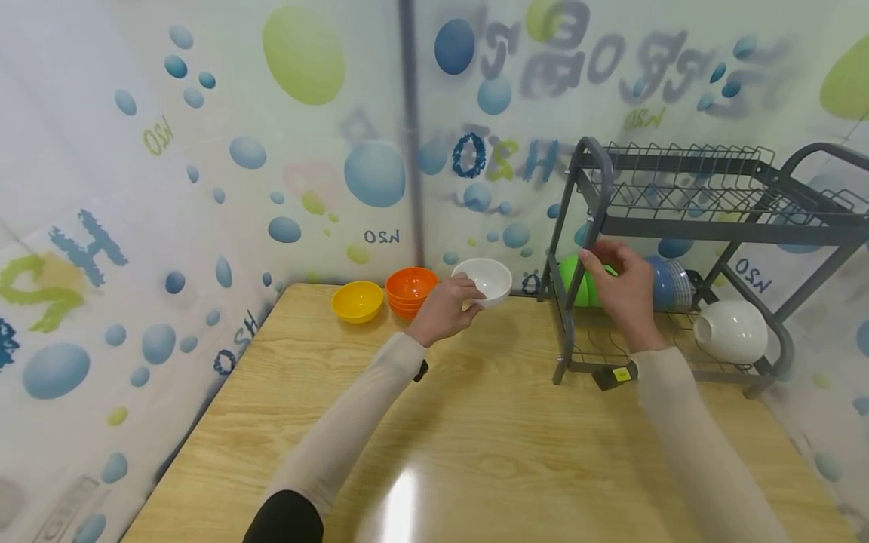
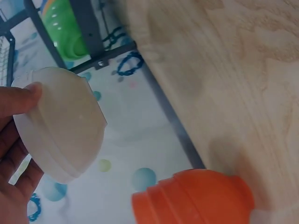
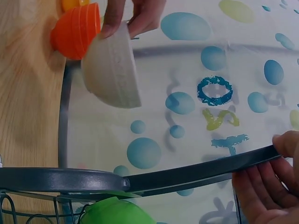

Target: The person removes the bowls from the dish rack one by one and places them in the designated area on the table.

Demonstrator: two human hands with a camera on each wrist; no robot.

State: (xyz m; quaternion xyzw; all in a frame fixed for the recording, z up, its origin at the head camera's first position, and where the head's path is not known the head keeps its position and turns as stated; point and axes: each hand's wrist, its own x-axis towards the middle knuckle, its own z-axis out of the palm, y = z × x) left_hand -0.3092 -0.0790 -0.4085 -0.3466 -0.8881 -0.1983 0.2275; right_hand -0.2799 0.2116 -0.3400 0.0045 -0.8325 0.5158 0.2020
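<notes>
My left hand (image 1: 444, 308) pinches the rim of a white bowl (image 1: 497, 282) between thumb and fingers. The bowl is held above the back of the table, tilted, just right of a stack of orange bowls (image 1: 410, 286). In the left wrist view the outer side of the white bowl (image 2: 70, 123) faces the camera, with the thumb on it. My right hand (image 1: 624, 294) is at the left end of a grey two-tier dish rack (image 1: 713, 228). The right wrist view shows its thumb and fingers gripping the rack's side bar (image 3: 201, 169).
A yellow bowl (image 1: 357, 303) sits left of the orange stack. On the rack's lower tier stand green bowls (image 1: 573, 283), blue bowls (image 1: 668, 283) and a white bowl (image 1: 733, 332) on its side. The patterned wall covering (image 1: 326, 211) rises directly behind the wooden table (image 1: 502, 430).
</notes>
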